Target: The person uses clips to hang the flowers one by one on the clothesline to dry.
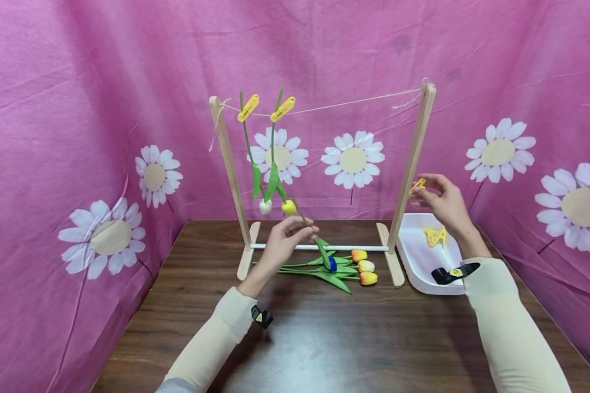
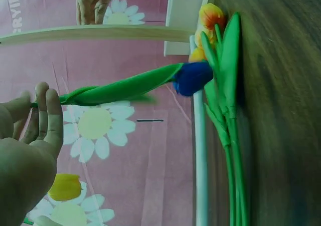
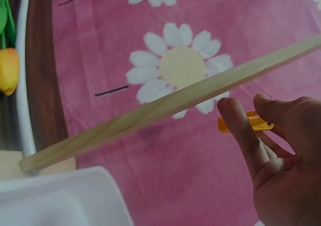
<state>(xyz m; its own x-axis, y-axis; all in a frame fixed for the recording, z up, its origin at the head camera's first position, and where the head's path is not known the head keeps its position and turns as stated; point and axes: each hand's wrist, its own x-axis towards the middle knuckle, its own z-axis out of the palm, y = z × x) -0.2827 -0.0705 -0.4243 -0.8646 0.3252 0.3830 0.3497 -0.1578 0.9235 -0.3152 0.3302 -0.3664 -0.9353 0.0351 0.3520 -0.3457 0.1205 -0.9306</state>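
Note:
My left hand (image 1: 287,240) pinches the green stem of a blue tulip (image 2: 193,78), whose bloom hangs downward over the tulips on the table. In my right hand (image 1: 442,199) a yellow clothespin (image 3: 258,123) is held between thumb and fingers, beside the right post of the wooden frame (image 1: 415,153). From the string (image 1: 344,103) at the left hang a white tulip (image 1: 265,206) and a yellow tulip (image 1: 288,207), upside down, each clipped at its stem by a yellow clothespin (image 1: 248,108). Several orange-yellow and whitish tulips (image 1: 368,278) lie on the table under the frame.
A white tray (image 1: 408,262) holding several yellow clothespins (image 1: 435,237) stands right of the frame. A white rod (image 1: 364,248) joins the frame's feet low across the brown table (image 1: 295,338). Pink cloth with daisies surrounds the table.

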